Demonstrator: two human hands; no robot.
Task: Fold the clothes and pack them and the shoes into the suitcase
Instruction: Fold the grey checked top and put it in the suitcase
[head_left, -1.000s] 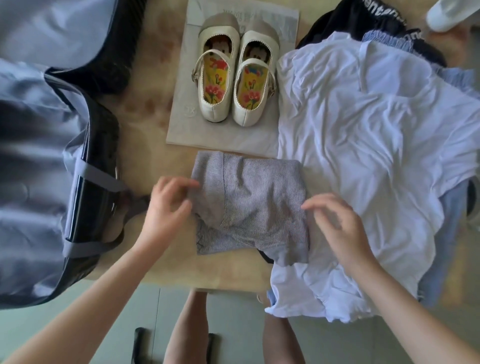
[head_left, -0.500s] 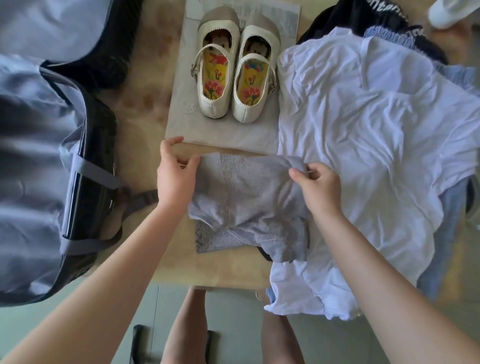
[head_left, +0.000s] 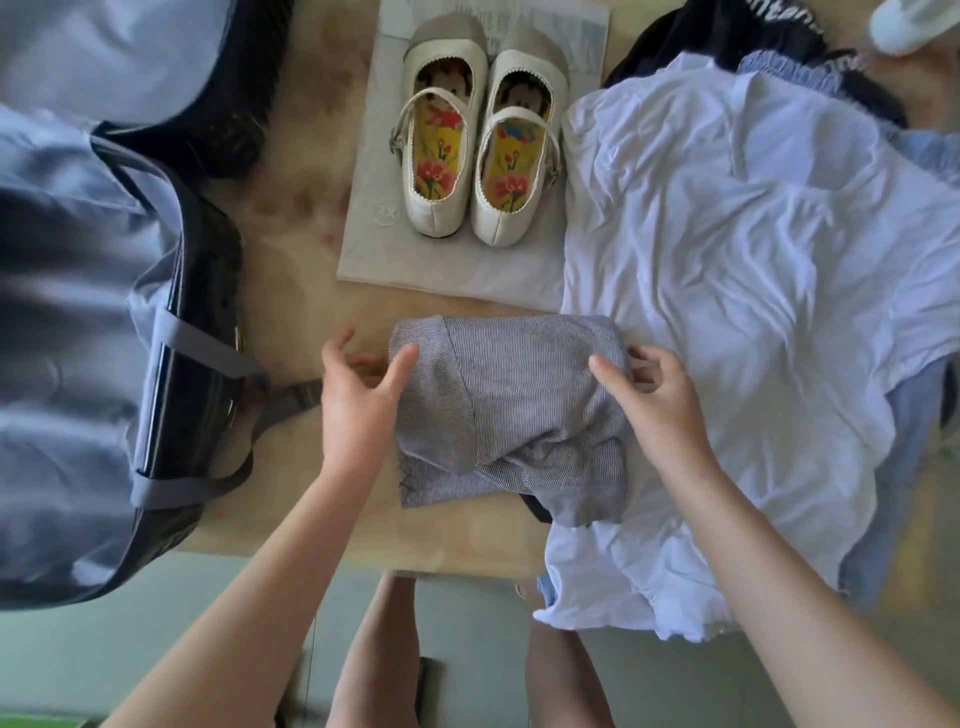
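A folded grey striped garment lies on the tan table in front of me. My left hand is at its left edge, thumb lying on the cloth, fingers loosely spread beside it. My right hand pinches the right edge, thumb on top and fingers curled at the side. A pair of cream strap shoes with flowered insoles stands behind the garment on a pale flat bag. The open suitcase, black shell with grey-blue lining and straps, fills the left side.
A crumpled white shirt covers the right side of the table and hangs over its near edge. Under it lie blue cloth and a dark garment. A white object sits at the far right corner.
Both hands went to the garment's far corners, then came back toward me to its left and right sides. The garment stays folded in the same place.
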